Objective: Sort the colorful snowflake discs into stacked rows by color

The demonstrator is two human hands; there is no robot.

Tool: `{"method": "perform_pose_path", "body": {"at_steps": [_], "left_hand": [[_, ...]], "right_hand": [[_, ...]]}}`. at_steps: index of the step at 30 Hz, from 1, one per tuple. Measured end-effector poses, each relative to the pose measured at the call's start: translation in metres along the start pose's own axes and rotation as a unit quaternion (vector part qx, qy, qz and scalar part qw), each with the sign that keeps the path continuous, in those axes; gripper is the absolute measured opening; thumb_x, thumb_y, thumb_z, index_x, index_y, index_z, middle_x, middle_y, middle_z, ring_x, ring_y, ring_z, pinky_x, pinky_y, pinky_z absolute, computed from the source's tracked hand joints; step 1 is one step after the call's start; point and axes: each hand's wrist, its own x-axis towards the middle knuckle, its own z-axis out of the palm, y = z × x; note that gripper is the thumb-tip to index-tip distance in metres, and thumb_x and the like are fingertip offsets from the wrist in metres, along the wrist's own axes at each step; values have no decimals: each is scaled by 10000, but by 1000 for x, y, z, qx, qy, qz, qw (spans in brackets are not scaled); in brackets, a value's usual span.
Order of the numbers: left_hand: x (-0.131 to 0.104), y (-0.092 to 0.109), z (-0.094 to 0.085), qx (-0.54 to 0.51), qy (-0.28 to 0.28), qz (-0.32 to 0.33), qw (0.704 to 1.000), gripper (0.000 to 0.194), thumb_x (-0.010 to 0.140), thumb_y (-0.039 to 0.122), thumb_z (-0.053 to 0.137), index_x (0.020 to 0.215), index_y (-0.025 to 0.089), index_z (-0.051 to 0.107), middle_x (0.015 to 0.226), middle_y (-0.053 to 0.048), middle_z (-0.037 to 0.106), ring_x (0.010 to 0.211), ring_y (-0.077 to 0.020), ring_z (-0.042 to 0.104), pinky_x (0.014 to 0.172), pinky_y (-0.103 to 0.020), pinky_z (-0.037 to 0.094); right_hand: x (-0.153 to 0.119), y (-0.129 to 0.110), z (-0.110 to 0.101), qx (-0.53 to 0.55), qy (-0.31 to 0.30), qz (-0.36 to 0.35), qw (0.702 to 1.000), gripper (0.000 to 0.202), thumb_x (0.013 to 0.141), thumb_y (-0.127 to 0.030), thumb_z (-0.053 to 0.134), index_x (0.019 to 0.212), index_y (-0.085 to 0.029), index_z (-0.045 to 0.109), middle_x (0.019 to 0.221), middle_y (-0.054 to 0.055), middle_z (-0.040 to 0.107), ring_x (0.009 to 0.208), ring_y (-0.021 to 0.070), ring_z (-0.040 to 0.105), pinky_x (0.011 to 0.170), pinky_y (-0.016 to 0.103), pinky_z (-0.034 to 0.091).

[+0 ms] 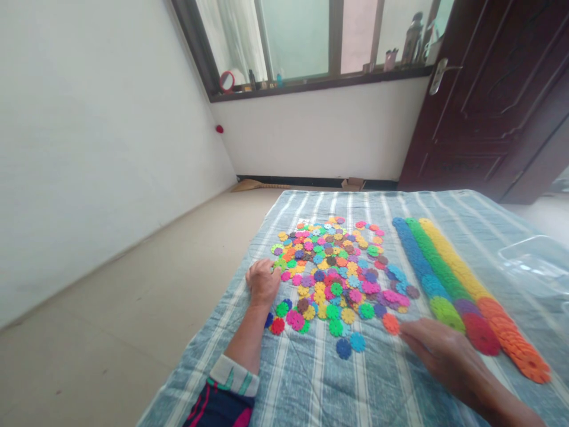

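Observation:
Many flower-shaped plastic discs [331, 267] in mixed colours lie in a loose spread on a striped cloth. At the left edge of the spread rests my left hand [263, 283], its fingers curled beside the yellow-green discs [280, 264]; whatever is under the fingertips is hidden. My right hand [438, 350], slightly blurred, has its fingers pressed together at the edge of an orange disc [391, 324], which it appears to pinch. To the right run overlapping rows of discs: blue [413, 255] into lime, green [440, 261] into purple and red, yellow [453, 255] into orange.
The blue-grey striped cloth [297, 385] covers the bed or table surface. A clear plastic box [536, 264] stands at its right edge. Beyond are a broom [251, 185], a cardboard box [353, 184], a dark red door [489, 89] and a windowsill [320, 85] with small items.

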Motion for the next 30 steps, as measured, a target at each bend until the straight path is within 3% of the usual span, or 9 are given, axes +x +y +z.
{"method": "perform_pose_path", "body": {"at_steps": [8,12,16,21,26,30], "left_hand": [[5,-2,-3,-80,55,29,995,249,836,278,477,827,186,707,979,-104,746,942,-238,658,926,-378,461],[3,4,-10,-163,71,6,984,265,833,332,494,806,176,708,901,-81,750,883,-214,662,871,-327,490],[-12,33,-21,-268,-8,4,963,288,828,374,512,816,170,715,765,-10,727,738,-174,653,726,-262,509],[-45,90,-31,-347,-156,144,914,246,827,346,552,726,182,704,699,-6,704,677,-154,641,655,-241,501],[-77,126,-36,-372,-206,258,867,216,839,313,578,684,208,684,670,-1,693,638,-138,625,624,-234,497],[-95,137,-37,-383,-225,310,840,240,873,305,556,690,203,673,654,-10,675,634,-137,617,612,-235,495]], "right_hand": [[2,-3,-3,2,-1,4,1000,473,1034,-355,271,735,-207,606,628,17,596,570,142,583,560,250,378],[4,-5,-5,7,5,-3,1000,453,1029,-338,299,706,-200,585,606,11,576,552,140,562,547,250,360],[7,-6,-4,22,8,5,1000,397,1015,-303,354,725,-195,603,619,14,582,567,144,560,556,256,359],[13,-15,-5,62,26,19,998,291,989,-257,412,822,-192,642,670,26,627,628,158,591,594,264,395],[23,-24,-3,123,71,40,989,183,938,-303,536,1034,-184,637,782,51,692,719,181,637,665,283,460],[27,-31,-3,151,65,40,986,156,930,-284,536,935,-184,656,750,40,685,697,167,618,641,265,444]]}}
